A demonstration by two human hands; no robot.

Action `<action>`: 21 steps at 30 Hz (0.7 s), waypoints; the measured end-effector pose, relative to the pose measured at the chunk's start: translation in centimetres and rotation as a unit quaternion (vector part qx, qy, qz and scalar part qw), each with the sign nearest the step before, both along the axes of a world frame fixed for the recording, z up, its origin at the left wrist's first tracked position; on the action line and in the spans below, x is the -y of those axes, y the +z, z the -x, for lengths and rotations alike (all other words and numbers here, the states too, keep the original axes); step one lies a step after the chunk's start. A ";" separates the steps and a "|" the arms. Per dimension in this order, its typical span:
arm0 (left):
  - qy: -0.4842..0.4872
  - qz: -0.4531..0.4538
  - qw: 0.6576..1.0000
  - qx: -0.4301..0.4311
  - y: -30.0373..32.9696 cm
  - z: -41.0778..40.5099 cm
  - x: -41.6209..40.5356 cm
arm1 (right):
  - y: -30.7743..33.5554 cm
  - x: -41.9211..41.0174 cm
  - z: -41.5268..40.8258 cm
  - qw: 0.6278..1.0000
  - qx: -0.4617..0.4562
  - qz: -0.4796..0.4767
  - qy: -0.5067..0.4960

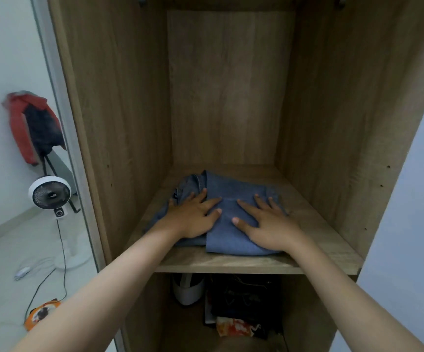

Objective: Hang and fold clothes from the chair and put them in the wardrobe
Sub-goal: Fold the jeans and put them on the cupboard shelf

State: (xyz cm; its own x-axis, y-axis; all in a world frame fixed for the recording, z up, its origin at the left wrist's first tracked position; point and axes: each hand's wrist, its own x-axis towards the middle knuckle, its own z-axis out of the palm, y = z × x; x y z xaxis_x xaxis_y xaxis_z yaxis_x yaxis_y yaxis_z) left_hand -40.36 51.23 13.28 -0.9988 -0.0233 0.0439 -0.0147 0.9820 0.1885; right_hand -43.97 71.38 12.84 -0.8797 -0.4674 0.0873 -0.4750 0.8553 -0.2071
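Note:
A folded blue denim garment lies on the wooden wardrobe shelf, slightly left of the middle. My left hand rests flat on its left half, fingers spread. On the right half my right hand lies flat too, fingers apart. Neither hand grips the cloth. Both forearms reach in from the bottom of the view. At the far left, a red and dark garment hangs over a chair back.
The wardrobe's side walls close in left and right. Below the shelf sit a white object, dark items and an orange-white bag. A white fan stands on the floor at left, with cables and an orange object.

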 end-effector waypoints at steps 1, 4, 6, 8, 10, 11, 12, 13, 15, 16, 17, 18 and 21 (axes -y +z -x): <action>0.001 0.004 1.000 -0.005 0.1 0.6 0.2 | 0.0 0.3 0.8 1.000 0.005 0.018 0.003; 0.021 0.064 0.994 -0.092 0.3 1.7 0.2 | 0.0 1.2 2.3 0.992 -0.068 0.108 -0.010; 0.082 0.105 0.974 -0.183 0.4 1.5 -0.4 | 0.0 1.2 1.6 0.979 -0.116 0.165 -0.016; 0.117 0.058 0.976 -0.175 -0.2 0.5 -0.2 | -0.3 0.6 0.2 0.987 -0.092 0.134 0.007; 0.101 -0.046 0.992 -0.064 -0.9 -0.1 0.9 | -0.6 0.0 -0.4 0.998 -0.045 0.030 0.010; 0.089 -0.063 0.994 -0.014 -0.8 -0.1 1.4 | -0.4 0.0 0.1 1.000 -0.022 0.005 0.009; 0.078 -0.062 0.995 0.016 -0.7 0.4 2.1 | 0.0 0.3 0.7 1.000 -0.002 -0.005 0.011; 0.066 -0.056 0.996 0.029 -0.5 1.1 2.5 | 0.3 0.7 1.5 1.000 0.016 -0.010 0.015; 0.037 -0.057 0.997 0.045 0.2 2.4 3.1 | 0.9 1.5 3.2 0.999 0.029 -0.013 0.022; 0.021 -0.053 0.997 0.043 0.3 3.1 3.4 | 0.9 2.0 4.2 0.999 0.019 -0.010 0.028; 0.009 -0.043 0.999 0.029 0.1 3.7 3.6 | 0.7 2.4 5.0 1.000 0.004 -0.004 0.029; 0.003 -0.035 0.999 0.003 -0.3 4.4 3.9 | 0.3 2.8 5.9 1.000 -0.014 0.010 0.022; 0.009 -0.067 0.990 -0.125 -2.0 5.9 4.4 | -1.3 3.5 7.3 0.989 -0.074 0.126 -0.025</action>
